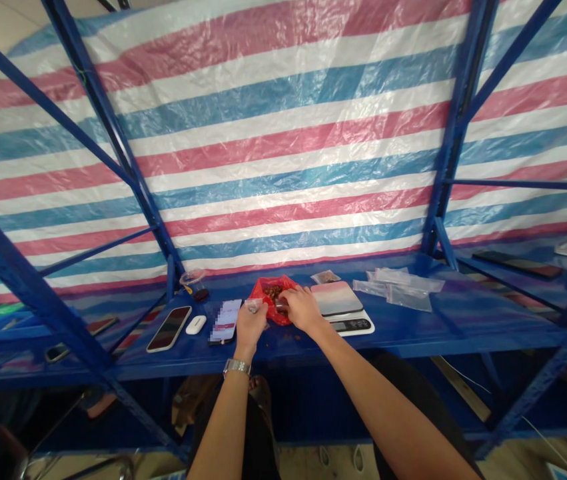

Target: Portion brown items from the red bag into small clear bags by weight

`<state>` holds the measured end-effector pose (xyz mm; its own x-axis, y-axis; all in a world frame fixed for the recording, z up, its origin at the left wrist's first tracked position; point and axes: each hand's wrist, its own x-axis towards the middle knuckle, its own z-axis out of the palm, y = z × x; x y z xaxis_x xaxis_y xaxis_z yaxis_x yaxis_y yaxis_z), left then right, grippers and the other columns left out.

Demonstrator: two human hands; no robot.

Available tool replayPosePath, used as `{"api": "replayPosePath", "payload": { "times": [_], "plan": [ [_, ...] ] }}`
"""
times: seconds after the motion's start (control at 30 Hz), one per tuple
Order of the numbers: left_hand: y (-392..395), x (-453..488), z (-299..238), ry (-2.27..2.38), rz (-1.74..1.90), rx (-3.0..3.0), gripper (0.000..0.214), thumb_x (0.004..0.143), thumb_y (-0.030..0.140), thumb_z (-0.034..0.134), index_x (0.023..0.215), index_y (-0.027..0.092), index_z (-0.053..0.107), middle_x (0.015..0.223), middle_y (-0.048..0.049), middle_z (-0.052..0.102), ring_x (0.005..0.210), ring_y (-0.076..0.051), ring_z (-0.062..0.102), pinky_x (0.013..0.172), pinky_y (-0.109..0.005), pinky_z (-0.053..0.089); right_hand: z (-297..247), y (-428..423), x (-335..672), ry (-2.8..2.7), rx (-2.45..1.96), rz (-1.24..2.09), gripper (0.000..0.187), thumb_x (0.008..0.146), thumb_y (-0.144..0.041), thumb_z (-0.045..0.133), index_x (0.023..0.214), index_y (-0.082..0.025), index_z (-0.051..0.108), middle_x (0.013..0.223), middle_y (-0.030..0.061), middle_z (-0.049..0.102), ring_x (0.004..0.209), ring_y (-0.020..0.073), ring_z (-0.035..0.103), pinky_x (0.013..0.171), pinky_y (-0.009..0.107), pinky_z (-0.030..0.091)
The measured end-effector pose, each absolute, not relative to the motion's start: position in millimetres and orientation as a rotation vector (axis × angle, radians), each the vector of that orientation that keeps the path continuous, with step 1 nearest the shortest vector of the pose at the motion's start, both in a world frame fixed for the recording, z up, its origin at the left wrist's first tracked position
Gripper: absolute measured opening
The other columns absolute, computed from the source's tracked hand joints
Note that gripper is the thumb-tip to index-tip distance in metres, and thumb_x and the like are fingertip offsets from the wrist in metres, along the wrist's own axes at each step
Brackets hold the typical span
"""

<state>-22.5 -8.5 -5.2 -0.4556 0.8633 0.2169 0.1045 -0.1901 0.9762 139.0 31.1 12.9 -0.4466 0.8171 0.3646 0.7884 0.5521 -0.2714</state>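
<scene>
A red plastic bag (258, 288) lies open on the blue shelf, with small brown pieces (274, 292) inside. My left hand (252, 327) is at the bag's near left side, its fingers closed on what looks like a small clear plastic bag (252, 305). My right hand (303, 309) reaches over the red bag's right rim. Its fingertips are curled together among the brown pieces, and what they grip is hard to see. Just right of that hand stands a white digital scale (369, 321) with a flat plate on top.
Several clear zip bags (403, 287) lie right of the scale; a small filled bag (325, 276) lies behind it. To the left are a lit phone (226, 320), a white earbud case (196, 325), another phone (169, 329) and a clear cup (194, 283). Blue posts (136, 173) flank the shelf.
</scene>
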Motion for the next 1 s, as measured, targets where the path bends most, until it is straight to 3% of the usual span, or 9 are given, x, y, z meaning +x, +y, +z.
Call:
{"api": "replayPosePath", "payload": {
  "times": [0.1,0.2,0.4,0.6,0.8,1.0],
  "plan": [
    [-9,-21,-6,1.53,1.557,1.087,0.014,0.071,0.023,0.077,0.063,0.018,0.067,0.053,-0.0015,0.063,0.051,-0.017,0.057,0.052,-0.03,0.047,9,36,136,-2.385,-1.201,0.062,0.03,0.091,-0.013,0.062,0.117,-0.021,0.074,0.124,0.0092,0.075,0.123,0.0275,0.059,0.103,0.04,0.037],
    [-4,-18,-6,1.505,1.56,1.019,0.007,0.071,0.021,0.076,0.073,0.016,0.073,0.067,-0.0042,0.072,0.062,-0.019,0.064,0.058,-0.03,0.05,9,39,135,-2.403,-1.148,0.062,0.03,0.09,-0.013,0.062,0.115,-0.022,0.075,0.121,0.0075,0.076,0.119,0.0264,0.059,0.103,0.04,0.036],
    [7,-15,-13,1.413,1.604,0.85,0.019,0.067,0.023,0.073,0.084,0.013,0.072,0.073,-0.005,0.073,0.063,-0.017,0.067,0.061,-0.03,0.052,11,37,136,-2.324,-1.286,0.023,0.034,0.083,-0.01,0.066,0.113,-0.02,0.076,0.121,0.0105,0.076,0.12,0.0293,0.057,0.099,0.042,0.036],
    [7,-13,-13,1.364,1.625,0.818,0.022,0.064,0.026,0.073,0.082,0.015,0.069,0.067,-0.0019,0.069,0.057,-0.017,0.064,0.059,-0.03,0.051,11,35,137,-2.285,-1.252,0.208,0.031,0.088,-0.012,0.063,0.111,-0.025,0.078,0.119,0.0076,0.077,0.117,0.0275,0.06,0.098,0.041,0.037],
    [1,-15,-1,1.47,1.744,0.96,0.016,0.07,0.019,0.071,0.086,0.017,0.07,0.079,-0.0047,0.074,0.072,-0.02,0.066,0.068,-0.033,0.053,10,40,142,-2.046,-1.421,0.362,0.03,0.089,-0.014,0.063,0.109,-0.03,0.079,0.114,0.0012,0.08,0.118,0.0283,0.063,0.106,0.044,0.04],
    [-2,-15,3,1.615,1.86,1.316,0.013,0.075,0.015,0.071,0.086,0.021,0.071,0.081,-0.0034,0.073,0.078,-0.02,0.066,0.078,-0.031,0.051,16,46,151,-1.958,-1.317,0.396,0.033,0.093,-0.02,0.061,0.121,-0.031,0.076,0.122,0.0014,0.078,0.118,0.026,0.066,0.108,0.043,0.046]
  ]
}}
